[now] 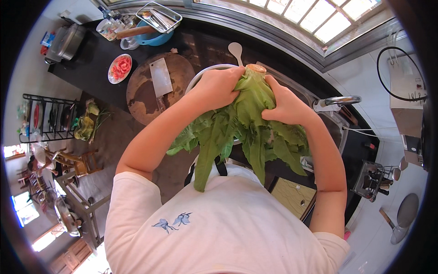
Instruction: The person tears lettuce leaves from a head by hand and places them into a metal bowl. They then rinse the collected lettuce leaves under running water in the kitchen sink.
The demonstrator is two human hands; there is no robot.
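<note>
A leafy green head of lettuce point(250, 98) hangs in front of my chest. Its pale, browned cut stem end points away from me, and the long leaves droop toward my shirt. Curled around its left side near the stem is my left hand point(221, 87). On the opposite side my right hand point(288, 104) grips the leaves, with its thumb and fingers partly spread over them. Beneath the lettuce, a white-rimmed basin point(197, 81) shows only in part. A white spoon point(235, 48) lies just beyond the stem.
Left of the basin, a cleaver point(160, 76) rests on a round wooden cutting board point(137, 93). Beside it sits a plate of red slices point(121, 68). A blue bowl point(157, 38) under a wire rack stands behind. The tap point(338, 101) rises at the sink on the right.
</note>
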